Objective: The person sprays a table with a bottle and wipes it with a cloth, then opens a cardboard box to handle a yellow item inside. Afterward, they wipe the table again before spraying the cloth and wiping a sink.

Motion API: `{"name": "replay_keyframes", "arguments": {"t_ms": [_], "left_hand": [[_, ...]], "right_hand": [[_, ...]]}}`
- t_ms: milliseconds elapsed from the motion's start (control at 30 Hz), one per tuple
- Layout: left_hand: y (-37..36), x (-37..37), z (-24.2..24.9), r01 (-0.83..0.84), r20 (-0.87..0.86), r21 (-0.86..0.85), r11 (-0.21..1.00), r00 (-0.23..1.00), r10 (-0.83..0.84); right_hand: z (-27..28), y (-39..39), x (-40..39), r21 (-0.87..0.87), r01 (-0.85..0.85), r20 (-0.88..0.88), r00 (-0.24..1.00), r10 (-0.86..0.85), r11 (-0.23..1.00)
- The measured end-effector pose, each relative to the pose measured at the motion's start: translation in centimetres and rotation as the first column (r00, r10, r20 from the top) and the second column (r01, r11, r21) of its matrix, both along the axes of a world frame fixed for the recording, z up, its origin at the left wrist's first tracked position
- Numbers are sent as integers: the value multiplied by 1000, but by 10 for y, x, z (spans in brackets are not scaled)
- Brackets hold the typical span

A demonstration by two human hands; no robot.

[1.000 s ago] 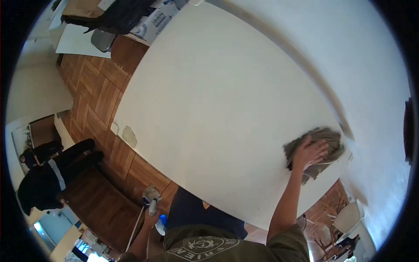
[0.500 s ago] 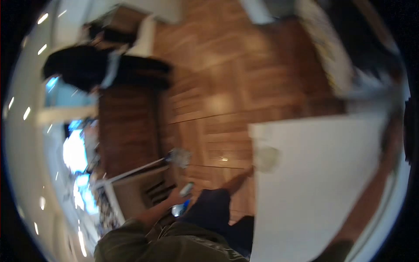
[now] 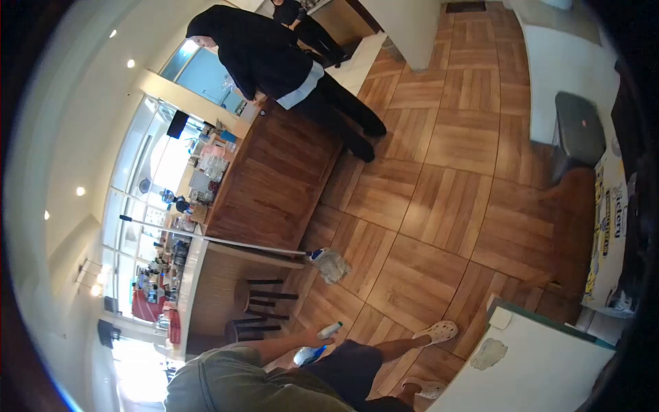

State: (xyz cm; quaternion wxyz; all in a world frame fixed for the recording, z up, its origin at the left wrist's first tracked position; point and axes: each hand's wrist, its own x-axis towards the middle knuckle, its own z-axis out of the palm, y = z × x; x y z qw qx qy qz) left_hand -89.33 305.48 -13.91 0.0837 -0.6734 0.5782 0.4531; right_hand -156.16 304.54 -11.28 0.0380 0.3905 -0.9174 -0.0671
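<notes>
Head view: left hand (image 3: 317,336), fingers gripping a spray bottle (image 3: 317,345) beside the mop (image 3: 328,264); right hand unseen. Swinging it could snag the mop.

— Bright in here, isn't it? Daylight pours through the big windows (image 3: 147,206) on the left and burns them nearly white.

— And the small ceiling spots (image 3: 81,191) glow too. The wooden floor (image 3: 439,199) takes a soft sheen, with no hard shadows on it.

— Everything looks sharp enough.

— Only the edges bend hard, inside a black round border.
</notes>
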Motion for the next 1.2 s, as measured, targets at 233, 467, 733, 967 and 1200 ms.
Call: {"name": "replay_keyframes", "arguments": {"t_ms": [233, 467, 733, 967, 1200], "left_hand": [[13, 2, -6, -1, -71, -19, 1000, 997, 0], [1, -17, -6, 144, -99, 41, 989, 985, -140], [-28, -27, -7, 191, -175, 23, 981, 967, -184], [-59, -55, 7, 130, -100, 205, 970, 989, -111], [-70, -43, -8, 237, -200, 190, 953, 959, -199]], "right_hand": [[-14, -47, -22, 429, 277, -172, 959, -223, 860], [7, -42, 169, -116, -97, 452, 881, 139, 989], [-14, -57, 182, -162, -398, 360, 828, 430, 903], [13, -28, 178, 2, -54, 789, 614, 32, 999], [0, -21, 156, -279, -120, 661, 696, 281, 953]]}}
